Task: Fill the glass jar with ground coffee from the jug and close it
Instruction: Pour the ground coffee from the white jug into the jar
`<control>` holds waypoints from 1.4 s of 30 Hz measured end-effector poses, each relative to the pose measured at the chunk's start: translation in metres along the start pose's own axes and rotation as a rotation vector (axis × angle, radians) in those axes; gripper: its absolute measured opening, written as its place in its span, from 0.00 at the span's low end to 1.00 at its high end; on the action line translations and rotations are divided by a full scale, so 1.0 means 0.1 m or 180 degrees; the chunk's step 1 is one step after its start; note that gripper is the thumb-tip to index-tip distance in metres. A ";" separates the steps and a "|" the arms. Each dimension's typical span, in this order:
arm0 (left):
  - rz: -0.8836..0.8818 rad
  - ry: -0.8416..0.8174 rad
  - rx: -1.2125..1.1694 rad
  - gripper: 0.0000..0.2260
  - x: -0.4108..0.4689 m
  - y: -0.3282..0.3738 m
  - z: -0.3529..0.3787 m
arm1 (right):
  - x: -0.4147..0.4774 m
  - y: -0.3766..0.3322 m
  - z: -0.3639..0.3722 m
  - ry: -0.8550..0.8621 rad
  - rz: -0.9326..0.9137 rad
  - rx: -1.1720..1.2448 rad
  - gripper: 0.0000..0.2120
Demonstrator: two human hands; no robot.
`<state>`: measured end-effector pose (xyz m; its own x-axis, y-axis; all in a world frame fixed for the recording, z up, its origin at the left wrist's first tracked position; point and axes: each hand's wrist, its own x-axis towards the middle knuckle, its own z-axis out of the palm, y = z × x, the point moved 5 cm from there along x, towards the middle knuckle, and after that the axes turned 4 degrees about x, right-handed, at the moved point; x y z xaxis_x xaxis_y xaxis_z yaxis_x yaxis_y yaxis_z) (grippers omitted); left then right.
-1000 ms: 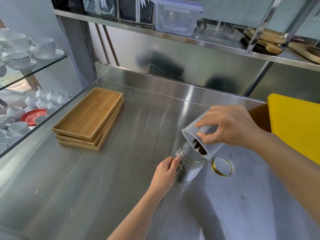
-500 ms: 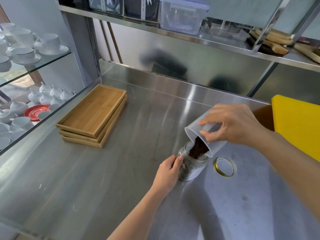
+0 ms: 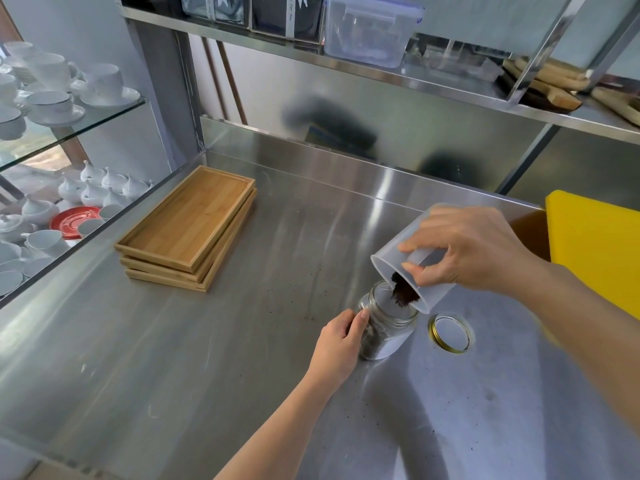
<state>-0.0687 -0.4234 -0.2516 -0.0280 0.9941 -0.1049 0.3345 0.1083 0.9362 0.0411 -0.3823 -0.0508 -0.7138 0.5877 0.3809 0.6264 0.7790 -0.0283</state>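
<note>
A small glass jar (image 3: 386, 332) stands upright on the steel counter (image 3: 214, 341), partly filled with dark coffee. My left hand (image 3: 341, 344) grips its left side. Above it my right hand (image 3: 474, 252) holds a translucent plastic jug (image 3: 403, 268), tipped down to the left with its mouth over the jar's opening. Dark ground coffee (image 3: 401, 291) sits at the jug's lower lip and spills toward the jar. The jar's gold-rimmed lid (image 3: 451, 332) lies flat on the counter just right of the jar.
A stack of bamboo trays (image 3: 188, 228) lies at the left of the counter. A yellow board (image 3: 599, 247) stands at the right edge. Glass shelves with white cups (image 3: 52, 102) are at far left. A steel shelf (image 3: 363, 69) overhangs the back. Coffee specks dot the counter.
More coffee slid out of the jug into the jar, then the flow thinned to a small clump at the lip. Both hands stayed in place.
</note>
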 end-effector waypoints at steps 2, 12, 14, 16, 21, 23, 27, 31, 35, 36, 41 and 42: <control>-0.0011 0.0010 -0.0013 0.19 -0.01 0.00 0.00 | 0.00 0.00 0.00 -0.0005 0.0021 0.0009 0.20; -0.0019 0.0052 -0.0023 0.19 -0.01 -0.01 0.01 | -0.03 0.03 0.01 0.0006 0.0105 0.0007 0.20; -0.0014 0.0051 -0.0009 0.19 -0.01 0.00 0.01 | -0.03 0.02 0.01 0.0011 0.0083 -0.0009 0.19; -0.0010 0.0056 -0.0010 0.19 -0.01 0.00 0.01 | -0.03 0.01 0.00 0.0022 0.0051 -0.0018 0.19; -0.0011 0.0056 0.0003 0.20 -0.02 0.01 0.00 | -0.04 -0.01 -0.02 0.0060 -0.0002 -0.0075 0.18; -0.0010 0.0060 -0.0004 0.20 -0.02 0.01 0.00 | -0.04 -0.02 -0.02 0.0037 -0.0008 -0.0088 0.18; 0.0004 0.0073 -0.0009 0.20 -0.02 0.01 0.00 | -0.04 -0.03 -0.03 0.0058 0.0007 -0.0050 0.17; 0.0003 0.0069 0.0011 0.20 -0.02 0.01 0.00 | -0.06 -0.07 -0.01 0.0025 -0.0106 -0.0234 0.16; -0.0004 0.0079 0.0030 0.20 -0.03 0.01 -0.01 | -0.07 -0.05 -0.01 0.0045 -0.0044 -0.0241 0.16; 0.0000 0.0080 0.0026 0.20 -0.03 0.02 0.00 | -0.07 -0.03 -0.01 0.0044 0.0006 -0.0186 0.16; 0.0021 0.0103 0.0028 0.20 -0.03 0.01 -0.01 | -0.08 0.00 0.00 -0.0008 0.0080 -0.0160 0.18; 0.0028 0.0106 0.0038 0.20 -0.03 0.02 -0.01 | -0.08 0.00 0.00 -0.0009 0.0074 -0.0162 0.18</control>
<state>-0.0688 -0.4259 -0.2496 -0.0562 0.9948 -0.0854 0.3460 0.0996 0.9329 0.0469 -0.3871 -0.0535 -0.6997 0.6063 0.3780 0.6579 0.7530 0.0100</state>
